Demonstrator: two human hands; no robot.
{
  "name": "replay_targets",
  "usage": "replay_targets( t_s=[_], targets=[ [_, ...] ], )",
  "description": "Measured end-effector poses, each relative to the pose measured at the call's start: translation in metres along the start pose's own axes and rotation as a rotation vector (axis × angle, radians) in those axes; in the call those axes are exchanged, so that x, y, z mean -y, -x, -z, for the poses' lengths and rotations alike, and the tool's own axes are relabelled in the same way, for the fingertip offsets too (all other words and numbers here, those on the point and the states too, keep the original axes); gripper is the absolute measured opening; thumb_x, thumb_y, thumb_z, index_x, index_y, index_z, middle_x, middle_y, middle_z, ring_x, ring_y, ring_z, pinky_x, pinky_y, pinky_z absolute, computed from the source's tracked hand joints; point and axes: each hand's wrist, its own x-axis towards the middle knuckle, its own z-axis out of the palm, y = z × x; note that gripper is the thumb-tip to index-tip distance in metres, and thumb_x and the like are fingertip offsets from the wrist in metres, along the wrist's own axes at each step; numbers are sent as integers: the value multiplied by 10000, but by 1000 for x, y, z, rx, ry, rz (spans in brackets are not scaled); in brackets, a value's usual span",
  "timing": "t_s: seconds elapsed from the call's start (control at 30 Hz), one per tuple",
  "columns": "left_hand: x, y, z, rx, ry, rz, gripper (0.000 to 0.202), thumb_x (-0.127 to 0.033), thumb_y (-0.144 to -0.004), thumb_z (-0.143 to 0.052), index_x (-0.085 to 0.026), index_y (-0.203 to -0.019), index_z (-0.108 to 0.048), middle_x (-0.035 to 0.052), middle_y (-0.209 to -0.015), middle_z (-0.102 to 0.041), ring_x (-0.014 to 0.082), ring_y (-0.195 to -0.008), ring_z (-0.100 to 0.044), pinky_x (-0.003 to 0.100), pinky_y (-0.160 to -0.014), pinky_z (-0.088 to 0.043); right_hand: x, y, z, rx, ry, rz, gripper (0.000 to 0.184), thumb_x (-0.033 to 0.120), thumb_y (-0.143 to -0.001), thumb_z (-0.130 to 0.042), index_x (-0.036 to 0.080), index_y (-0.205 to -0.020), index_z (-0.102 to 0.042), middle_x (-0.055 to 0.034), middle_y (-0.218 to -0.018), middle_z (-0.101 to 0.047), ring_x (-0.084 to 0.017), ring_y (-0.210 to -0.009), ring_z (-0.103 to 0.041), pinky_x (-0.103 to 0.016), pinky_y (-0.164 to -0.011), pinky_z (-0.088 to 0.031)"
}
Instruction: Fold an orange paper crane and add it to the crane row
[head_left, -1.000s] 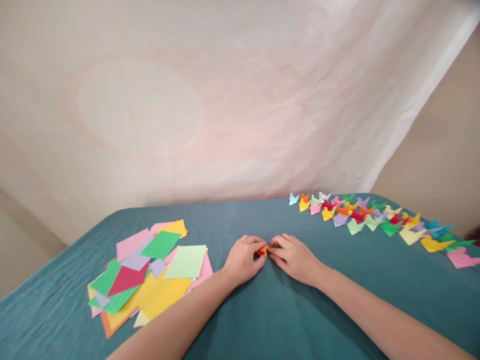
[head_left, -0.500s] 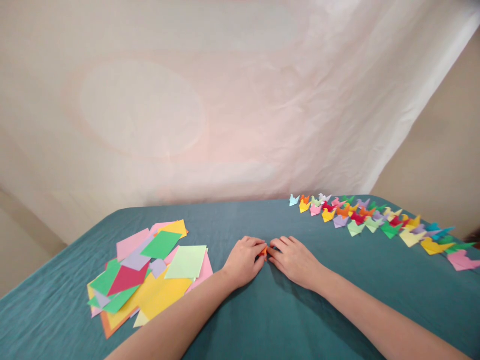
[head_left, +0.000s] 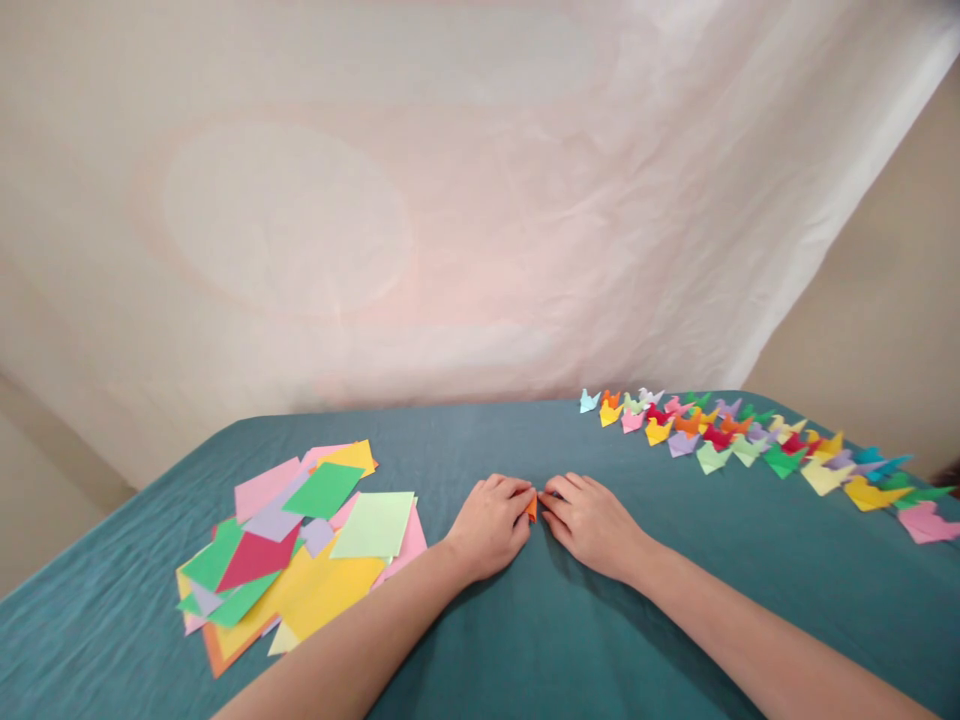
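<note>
A small piece of folded orange paper (head_left: 532, 508) lies at the middle of the table, mostly hidden by fingers. My left hand (head_left: 491, 525) is closed on it from the left, its thumb and fingers pressed over the paper. From the right, my right hand (head_left: 589, 525) pinches at the paper's upper right edge with the fingertips. Only a narrow orange part shows between the two hands, so the folded shape cannot be made out.
To the left, loose coloured paper squares (head_left: 315, 590) lie in an overlapping heap. Rows of folded paper birds (head_left: 746, 450) in many colours stand along the right side. A teal cloth (head_left: 480, 650) covers the table, and a pale sheet (head_left: 465, 220) hangs behind it.
The orange paper has turned a little between my fingers and shows a flatter side, slightly lower. Both hands stay almost in place.
</note>
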Motion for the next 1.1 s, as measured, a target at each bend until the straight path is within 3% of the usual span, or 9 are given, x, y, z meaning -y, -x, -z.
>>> replay_targets(
  t_s=[0.3, 1.1],
  targets=[
    [2, 2, 3, 38, -10, -15, 403, -149, -811, -411, -216, -1191, -526, 39, -1185, -538, 219, -1087, -434, 370, -941, -354, -7, 4, -5, -49, -126, 10, 303, 77, -824, -442, 198, -1037, -620, -57, -941, -584, -180, -854, -517, -320, -770, -417],
    [12, 0, 2, 54, 85, -54, 414, -130, -819, -381, -223, -1195, -525, 35, -1176, -541, 210, -1084, -427, 371, -967, -331, -13, 0, -11, 44, -154, 6, 403, 47, -785, -446, 207, -1123, -599, -65, -994, -555, -198, -913, -470, -344, -824, -398]
  ],
)
